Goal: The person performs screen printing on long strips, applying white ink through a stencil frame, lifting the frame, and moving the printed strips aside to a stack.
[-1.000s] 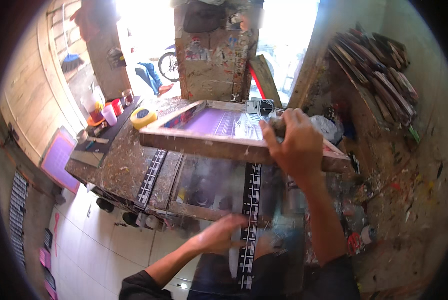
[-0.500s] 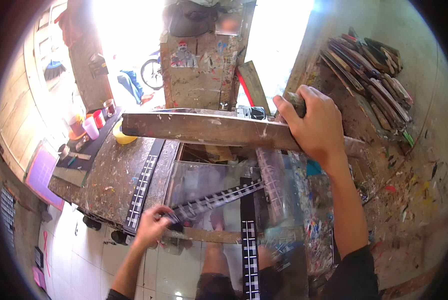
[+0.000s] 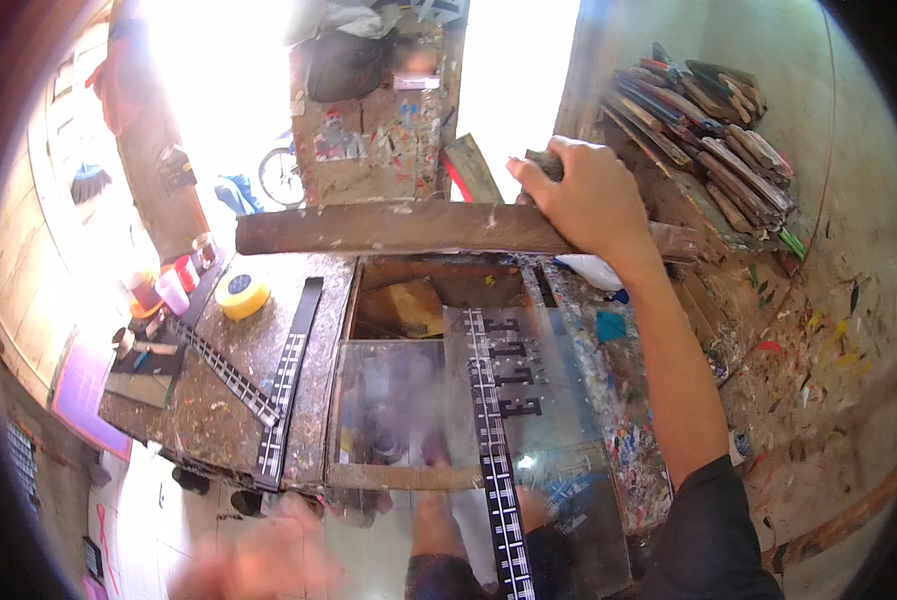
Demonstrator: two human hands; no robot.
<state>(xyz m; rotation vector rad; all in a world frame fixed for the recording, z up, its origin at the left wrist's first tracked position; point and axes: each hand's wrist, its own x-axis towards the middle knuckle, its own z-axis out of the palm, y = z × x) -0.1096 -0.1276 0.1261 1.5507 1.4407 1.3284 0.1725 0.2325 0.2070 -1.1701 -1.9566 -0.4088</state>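
Note:
My right hand (image 3: 593,195) is closed over a wooden block (image 3: 543,168) at the right end of a long wooden frame (image 3: 388,228), seen edge-on and raised above the worktable. A black strip with a white ladder-like print (image 3: 488,420) runs over the glass plate (image 3: 388,400) toward me and past its near edge. To the left, a second printed black strip (image 3: 280,400) lies on the table. A third printed strip (image 3: 228,372) lies slantwise, its near end over the second. My left hand (image 3: 258,555) is low at the left, smeared by motion, its fingers unreadable.
A yellow tape roll (image 3: 242,296) sits on the left table beside pink and red cups (image 3: 173,292). Many wooden-handled tools (image 3: 708,140) are piled at the back right. A paint-stained board (image 3: 808,370) covers the right side. An open recess (image 3: 398,300) lies beyond the glass.
The strip my left hand held over the glass now lies on the left table. My left hand has moved down and left. My right hand still holds the raised frame.

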